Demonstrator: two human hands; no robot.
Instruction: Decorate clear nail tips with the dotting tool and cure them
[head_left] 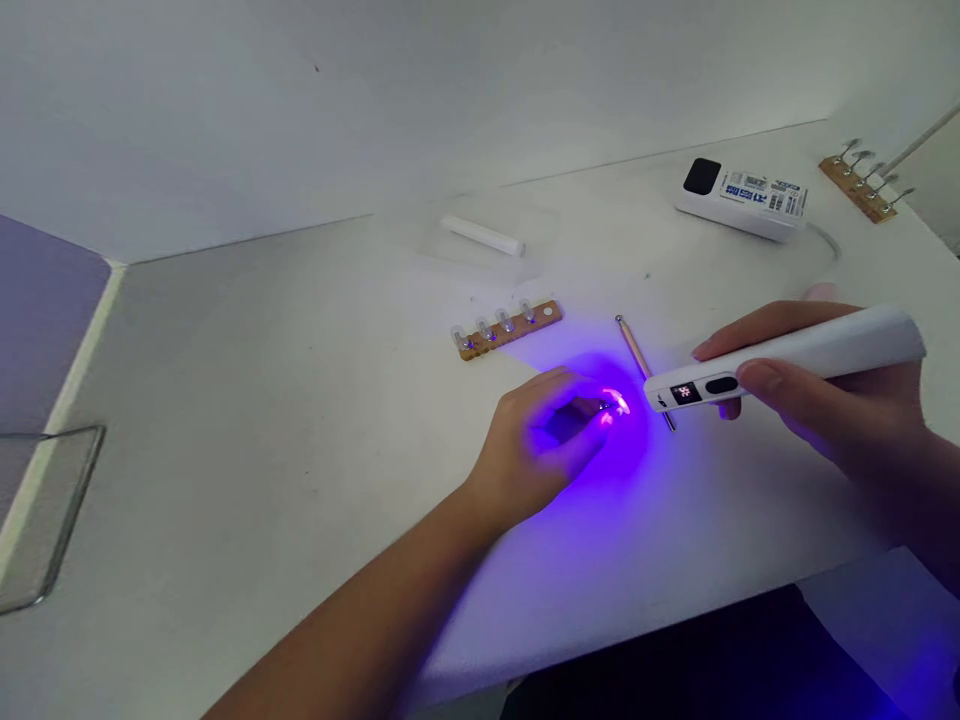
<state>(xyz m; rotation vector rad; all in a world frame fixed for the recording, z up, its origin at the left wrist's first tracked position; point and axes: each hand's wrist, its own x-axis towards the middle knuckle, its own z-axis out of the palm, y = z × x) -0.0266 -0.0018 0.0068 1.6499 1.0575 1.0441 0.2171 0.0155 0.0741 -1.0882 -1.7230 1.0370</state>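
My right hand (817,400) is wrapped round a white handheld lamp (810,350) with a small lit display, its thumb beside the dark button. Violet light from the lamp's left end falls on my left hand (547,435). Thumb and fingertips of that hand pinch a small piece (616,402) that glows pink; its exact shape is lost in the glare. Under the lamp's tip lies a thin metallic-ended tool (634,345) on the white table (225,450). Just beyond my left hand is a wooden strip (514,333) bearing several clear tips on small mounts.
A white tube (484,236) lies behind the wooden strip. At the back right are a white device (742,200) with a label and cable, and another wooden strip (859,190) with clear tips. A metal wire frame (75,510) is at the left edge.
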